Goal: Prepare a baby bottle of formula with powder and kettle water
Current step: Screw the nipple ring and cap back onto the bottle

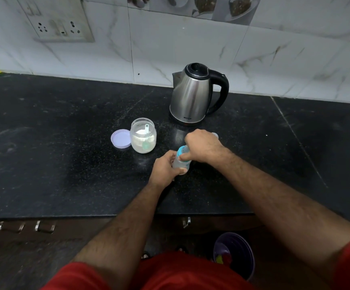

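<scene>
A clear baby bottle (180,163) with a blue collar stands on the black counter (65,164) near its middle. My left hand (164,168) wraps the bottle's body from the left. My right hand (203,145) closes over the blue collar from above and hides the bottle's top. An open clear jar of white powder (143,138) with a pale scoop inside stands to the left, its lilac lid (121,138) lying beside it. A steel kettle (193,95) with a black handle stands behind, lid closed.
A small clear cap (215,135) peeks out behind my right hand. A wall socket plate (59,24) is at the upper left. Drawer handles (44,226) sit below the counter edge. A purple bin (234,254) stands on the floor.
</scene>
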### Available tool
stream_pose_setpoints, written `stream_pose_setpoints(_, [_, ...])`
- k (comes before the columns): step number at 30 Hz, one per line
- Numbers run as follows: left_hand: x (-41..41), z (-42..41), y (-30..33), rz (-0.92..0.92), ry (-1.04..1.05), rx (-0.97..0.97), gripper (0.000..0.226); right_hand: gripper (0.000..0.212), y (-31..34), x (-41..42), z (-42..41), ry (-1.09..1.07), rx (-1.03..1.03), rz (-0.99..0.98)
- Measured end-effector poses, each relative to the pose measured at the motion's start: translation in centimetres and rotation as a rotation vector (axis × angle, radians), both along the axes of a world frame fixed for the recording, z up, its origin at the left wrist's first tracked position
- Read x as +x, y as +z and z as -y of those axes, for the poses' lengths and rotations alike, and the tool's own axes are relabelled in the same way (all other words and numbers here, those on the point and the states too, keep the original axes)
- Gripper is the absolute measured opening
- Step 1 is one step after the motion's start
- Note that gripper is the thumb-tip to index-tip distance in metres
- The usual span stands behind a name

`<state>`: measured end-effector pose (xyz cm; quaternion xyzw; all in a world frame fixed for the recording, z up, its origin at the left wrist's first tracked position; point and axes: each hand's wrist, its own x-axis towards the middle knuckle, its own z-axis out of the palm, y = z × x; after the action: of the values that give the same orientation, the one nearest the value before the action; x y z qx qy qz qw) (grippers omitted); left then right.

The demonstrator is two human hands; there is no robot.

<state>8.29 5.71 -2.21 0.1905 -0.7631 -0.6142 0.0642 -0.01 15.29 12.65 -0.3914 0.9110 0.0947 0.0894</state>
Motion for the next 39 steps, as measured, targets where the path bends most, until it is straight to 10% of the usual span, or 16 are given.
stream_pose_setpoints(9, [-0.1, 0.1, -0.1, -0.011, 0.003, -0.018, 0.049, 0.076, 0.0, -1.6, -1.0, 0.040, -0.003, 0.176])
stream_pose_setpoints(15, [-0.2, 0.1, -0.1, -0.001, 0.002, -0.012, 0.049, 0.033, -0.6, -1.5, -0.8, 0.116, -0.049, 0.101])
stream_pose_setpoints(22, [-0.1, 0.1, -0.2, -0.006, 0.001, -0.024, 0.055, 0.076, -2.0, -1.0, -0.6, -0.096, 0.018, -0.065])
stream_pose_setpoints(29, [-0.2, 0.2, -0.2, -0.003, 0.000, -0.018, 0.050, 0.062, -0.4, -2.8, -1.4, 0.122, -0.008, 0.322])
stream_pose_setpoints(32, [-0.2, 0.1, -0.2, 0.004, -0.005, -0.018, 0.049, 0.034, -1.5, -2.3, -1.2, 0.093, -0.060, 0.179])
stream_pose_setpoints(39, [-0.1, 0.2, 0.0, 0.004, -0.004, -0.027, 0.045, 0.059, -2.6, -1.0, -0.4, -0.036, 0.006, 0.001])
